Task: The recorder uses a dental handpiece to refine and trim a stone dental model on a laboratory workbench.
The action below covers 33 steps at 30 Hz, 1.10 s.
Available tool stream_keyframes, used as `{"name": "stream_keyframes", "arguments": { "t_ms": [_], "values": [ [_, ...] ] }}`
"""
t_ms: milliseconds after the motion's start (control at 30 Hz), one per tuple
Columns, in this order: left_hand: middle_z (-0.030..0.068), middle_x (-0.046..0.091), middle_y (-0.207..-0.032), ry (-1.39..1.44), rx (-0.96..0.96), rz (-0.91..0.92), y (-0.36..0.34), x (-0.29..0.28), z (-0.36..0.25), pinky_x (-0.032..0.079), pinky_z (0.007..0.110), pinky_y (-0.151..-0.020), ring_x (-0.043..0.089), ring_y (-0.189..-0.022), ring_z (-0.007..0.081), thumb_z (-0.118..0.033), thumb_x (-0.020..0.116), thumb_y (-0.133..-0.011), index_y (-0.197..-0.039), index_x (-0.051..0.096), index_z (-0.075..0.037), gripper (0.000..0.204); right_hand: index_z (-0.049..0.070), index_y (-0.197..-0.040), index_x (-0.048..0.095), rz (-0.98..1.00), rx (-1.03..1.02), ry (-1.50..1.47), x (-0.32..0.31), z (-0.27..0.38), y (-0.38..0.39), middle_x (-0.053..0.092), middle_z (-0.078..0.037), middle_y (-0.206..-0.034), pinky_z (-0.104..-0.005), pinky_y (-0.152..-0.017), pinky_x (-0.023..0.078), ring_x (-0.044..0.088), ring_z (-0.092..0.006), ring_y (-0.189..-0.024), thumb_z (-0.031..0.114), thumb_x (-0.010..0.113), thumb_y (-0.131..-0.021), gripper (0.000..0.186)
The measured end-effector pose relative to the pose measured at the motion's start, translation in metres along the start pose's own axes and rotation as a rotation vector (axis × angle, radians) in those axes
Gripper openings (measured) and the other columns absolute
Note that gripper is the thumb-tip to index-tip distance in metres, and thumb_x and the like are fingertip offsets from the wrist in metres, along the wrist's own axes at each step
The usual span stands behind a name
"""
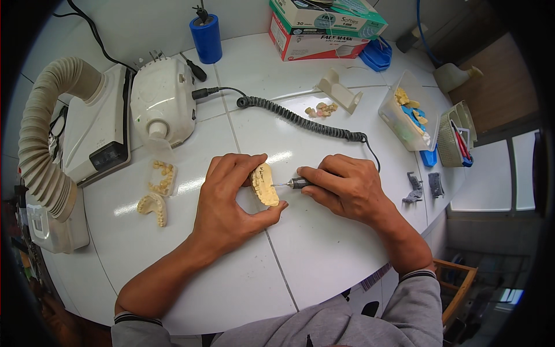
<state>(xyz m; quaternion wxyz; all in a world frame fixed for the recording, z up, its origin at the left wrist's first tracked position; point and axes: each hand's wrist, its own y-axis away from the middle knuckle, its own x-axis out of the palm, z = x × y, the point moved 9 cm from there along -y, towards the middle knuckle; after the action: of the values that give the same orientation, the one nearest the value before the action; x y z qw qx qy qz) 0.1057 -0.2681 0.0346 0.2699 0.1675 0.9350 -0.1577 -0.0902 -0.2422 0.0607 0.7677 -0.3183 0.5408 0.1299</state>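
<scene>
Between the thumb and fingers of my left hand (222, 202) is a yellow plaster dental model (265, 186), with teeth along its left edge and handwriting on its flat face. My right hand (347, 188) grips a dark rotary handpiece (299, 183) like a pen. Its thin metal bur (280, 184) points left and its tip meets the right side of the model. To the left on the white tabletop lie a horseshoe-shaped dental model (152, 209) and a small clear tray of yellowish pieces (162, 177).
A white control unit (163, 101) feeds the handpiece through a coiled black cord (300, 120). A ribbed suction hose (37, 139) arches at left. Mask boxes (324, 32) and a blue cylinder (206, 39) stand behind. At right are a plastic tub (399, 118) and grey pieces (414, 188).
</scene>
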Motion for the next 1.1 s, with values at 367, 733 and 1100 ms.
{"name": "stream_keyframes", "arguments": {
  "t_ms": [367,733,1100],
  "values": [
    [0.0153,0.072,-0.128,-0.006,0.002,0.006,-0.0005,-0.0003,-0.0007,0.067,0.038,-0.101,0.069,-0.119,0.0274,-0.018,0.101,-0.076,-0.141,0.074,0.002,0.073,0.018,-0.114,0.083,0.005,-0.002,0.002,-0.0005,-0.0003,-0.0002,0.062,0.002,-0.082,-0.0337,-0.055,0.050,0.067,-0.0154,-0.069,0.038,0.088,-0.099,0.026],
    [0.0161,0.071,-0.128,-0.002,-0.003,0.008,-0.0001,-0.0007,-0.0003,0.066,0.039,-0.103,0.069,-0.120,0.0277,-0.019,0.101,-0.075,-0.142,0.074,0.002,0.075,0.018,-0.113,0.082,0.011,0.003,-0.004,0.0001,-0.0013,0.0005,0.063,0.002,-0.082,-0.0340,-0.055,0.050,0.067,-0.0159,-0.069,0.038,0.088,-0.099,0.024],
    [0.0154,0.072,-0.129,-0.015,-0.004,0.010,0.0000,0.0004,0.0008,0.066,0.039,-0.101,0.069,-0.120,0.0284,-0.020,0.101,-0.075,-0.142,0.074,0.001,0.075,0.019,-0.112,0.082,0.008,-0.017,-0.003,0.0004,0.0003,0.0008,0.063,0.003,-0.082,-0.0338,-0.055,0.050,0.067,-0.0158,-0.069,0.038,0.087,-0.099,0.023]
  ]
}}
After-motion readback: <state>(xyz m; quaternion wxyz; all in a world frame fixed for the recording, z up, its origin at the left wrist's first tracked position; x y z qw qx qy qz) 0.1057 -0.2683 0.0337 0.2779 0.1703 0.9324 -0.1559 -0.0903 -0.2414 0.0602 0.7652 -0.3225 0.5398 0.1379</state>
